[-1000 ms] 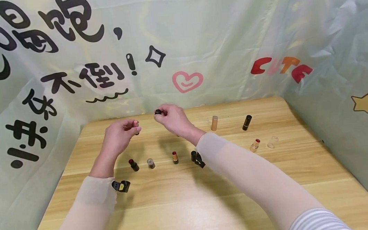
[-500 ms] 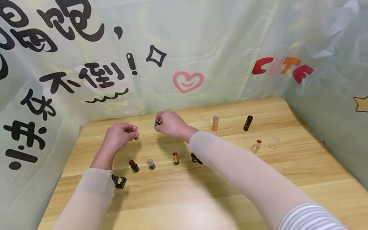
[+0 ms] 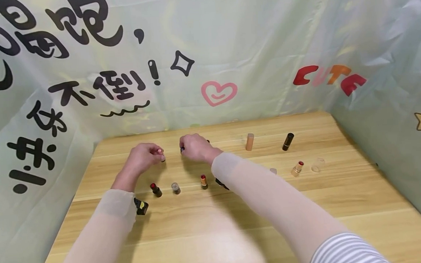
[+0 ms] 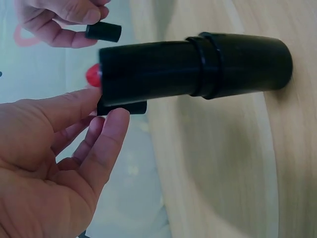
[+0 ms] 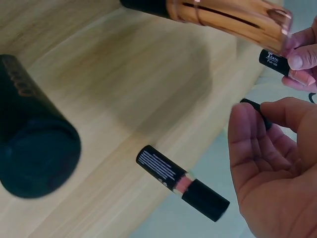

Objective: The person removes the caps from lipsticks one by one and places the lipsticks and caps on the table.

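Note:
My left hand (image 3: 143,158) pinches a small tube (image 5: 275,60) with a black lettered end and a pinkish section, held above the table's back left. To its right, my right hand (image 3: 196,148) pinches a short black cap (image 4: 104,31). The two held pieces are apart. Below my left hand, an uncovered black lipstick (image 3: 156,190) with a red tip stands upright, large in the left wrist view. Beside my right hand in the right wrist view is a black tube with a pink band (image 5: 183,183), mostly hidden by that hand in the head view.
A clear-topped piece (image 3: 175,188) and a gold lipstick (image 3: 204,182) stand in front. Black pieces (image 3: 222,183) lie partly behind my right sleeve. Farther right are a peach tube (image 3: 250,141), a black tube (image 3: 287,141), a red-tipped lipstick (image 3: 298,168) and a clear cap (image 3: 318,164).
Both hands have come down lower over the table's back part, still pinching their pieces. The right forearm has shifted left, uncovering a small clear piece beside the sleeve.

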`<state>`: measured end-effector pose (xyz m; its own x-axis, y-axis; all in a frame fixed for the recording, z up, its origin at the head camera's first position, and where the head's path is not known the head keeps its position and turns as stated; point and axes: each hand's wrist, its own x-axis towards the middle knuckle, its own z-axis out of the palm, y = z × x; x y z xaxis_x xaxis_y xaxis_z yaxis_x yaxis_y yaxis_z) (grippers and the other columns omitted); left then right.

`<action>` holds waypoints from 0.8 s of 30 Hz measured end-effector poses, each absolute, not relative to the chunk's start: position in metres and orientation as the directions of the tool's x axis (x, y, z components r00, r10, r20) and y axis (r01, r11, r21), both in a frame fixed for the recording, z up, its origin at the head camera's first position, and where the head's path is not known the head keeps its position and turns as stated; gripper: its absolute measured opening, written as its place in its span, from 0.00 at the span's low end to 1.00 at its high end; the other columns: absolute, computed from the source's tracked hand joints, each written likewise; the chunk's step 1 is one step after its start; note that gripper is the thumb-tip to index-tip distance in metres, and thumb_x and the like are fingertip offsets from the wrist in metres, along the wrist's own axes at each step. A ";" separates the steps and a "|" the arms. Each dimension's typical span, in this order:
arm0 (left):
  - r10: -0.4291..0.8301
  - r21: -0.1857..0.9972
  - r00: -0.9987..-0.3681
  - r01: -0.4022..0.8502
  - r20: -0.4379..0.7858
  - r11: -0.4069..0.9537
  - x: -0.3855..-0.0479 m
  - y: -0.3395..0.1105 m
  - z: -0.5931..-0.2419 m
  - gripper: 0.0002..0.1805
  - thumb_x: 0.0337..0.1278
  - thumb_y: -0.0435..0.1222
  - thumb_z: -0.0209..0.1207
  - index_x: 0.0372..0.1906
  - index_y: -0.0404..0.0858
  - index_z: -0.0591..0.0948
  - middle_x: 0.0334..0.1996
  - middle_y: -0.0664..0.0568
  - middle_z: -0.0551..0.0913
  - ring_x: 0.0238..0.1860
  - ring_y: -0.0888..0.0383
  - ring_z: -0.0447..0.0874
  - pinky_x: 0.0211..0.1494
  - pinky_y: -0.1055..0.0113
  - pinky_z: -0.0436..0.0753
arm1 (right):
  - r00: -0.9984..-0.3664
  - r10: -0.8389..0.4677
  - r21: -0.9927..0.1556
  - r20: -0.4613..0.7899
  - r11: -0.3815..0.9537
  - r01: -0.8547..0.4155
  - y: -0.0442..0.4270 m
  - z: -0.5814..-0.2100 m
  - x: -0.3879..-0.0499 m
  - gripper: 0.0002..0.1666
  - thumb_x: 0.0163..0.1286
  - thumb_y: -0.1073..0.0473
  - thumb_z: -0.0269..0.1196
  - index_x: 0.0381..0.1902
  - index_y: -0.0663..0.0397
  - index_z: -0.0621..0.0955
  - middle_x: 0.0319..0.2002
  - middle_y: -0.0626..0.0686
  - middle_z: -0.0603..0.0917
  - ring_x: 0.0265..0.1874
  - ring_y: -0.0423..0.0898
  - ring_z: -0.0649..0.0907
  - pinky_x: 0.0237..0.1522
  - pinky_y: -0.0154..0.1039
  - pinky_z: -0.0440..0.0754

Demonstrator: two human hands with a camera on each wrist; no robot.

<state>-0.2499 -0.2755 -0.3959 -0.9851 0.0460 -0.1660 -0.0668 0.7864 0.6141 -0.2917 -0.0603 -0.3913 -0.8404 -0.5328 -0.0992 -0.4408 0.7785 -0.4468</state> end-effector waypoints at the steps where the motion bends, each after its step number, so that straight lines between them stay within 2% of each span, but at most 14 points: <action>1: 0.046 0.610 -0.984 -0.068 -0.170 0.790 -0.250 -0.275 -0.397 0.09 0.67 0.37 0.69 0.48 0.39 0.87 0.45 0.46 0.86 0.45 0.50 0.82 0.50 0.58 0.80 | -0.838 -0.535 -0.433 -0.107 0.784 -0.445 -0.061 -0.393 -0.292 0.07 0.78 0.59 0.61 0.49 0.50 0.84 0.45 0.48 0.88 0.44 0.45 0.84 0.50 0.41 0.83; 11: 0.057 0.593 -0.972 -0.092 -0.229 0.800 -0.253 -0.273 -0.405 0.06 0.66 0.35 0.69 0.44 0.37 0.86 0.40 0.47 0.86 0.41 0.52 0.81 0.45 0.62 0.79 | -0.812 -0.557 -0.363 -0.174 0.803 -0.474 -0.066 -0.402 -0.289 0.09 0.80 0.58 0.60 0.50 0.51 0.86 0.48 0.50 0.89 0.49 0.46 0.86 0.55 0.42 0.84; 17: 0.050 0.567 -0.969 -0.101 -0.244 0.817 -0.254 -0.275 -0.411 0.06 0.66 0.35 0.69 0.42 0.37 0.85 0.37 0.50 0.85 0.39 0.54 0.78 0.44 0.63 0.76 | -0.805 -0.550 -0.346 -0.224 0.817 -0.462 -0.067 -0.407 -0.287 0.15 0.80 0.60 0.59 0.59 0.53 0.84 0.59 0.52 0.87 0.62 0.49 0.84 0.65 0.43 0.82; 19: 0.049 0.561 -0.969 -0.098 -0.240 0.822 -0.255 -0.276 -0.412 0.05 0.67 0.35 0.68 0.40 0.37 0.85 0.36 0.50 0.85 0.39 0.54 0.78 0.43 0.63 0.76 | -0.803 -0.548 -0.349 -0.235 0.819 -0.456 -0.067 -0.408 -0.287 0.17 0.81 0.60 0.58 0.61 0.54 0.83 0.61 0.52 0.86 0.63 0.50 0.84 0.66 0.43 0.81; 21: 0.046 0.562 -0.970 -0.100 -0.239 0.821 -0.256 -0.277 -0.413 0.04 0.67 0.35 0.67 0.38 0.38 0.84 0.36 0.50 0.84 0.38 0.54 0.77 0.42 0.63 0.75 | -0.804 -0.543 -0.354 -0.240 0.821 -0.448 -0.067 -0.410 -0.287 0.16 0.81 0.60 0.57 0.60 0.54 0.84 0.59 0.52 0.87 0.59 0.49 0.85 0.63 0.42 0.83; 24: 0.041 0.563 -0.969 -0.107 -0.244 0.819 -0.257 -0.277 -0.414 0.05 0.68 0.34 0.66 0.36 0.39 0.82 0.35 0.51 0.83 0.38 0.55 0.76 0.42 0.63 0.75 | -0.807 -0.537 -0.363 -0.245 0.823 -0.437 -0.067 -0.410 -0.287 0.15 0.81 0.61 0.55 0.59 0.54 0.84 0.53 0.52 0.88 0.49 0.47 0.85 0.52 0.40 0.84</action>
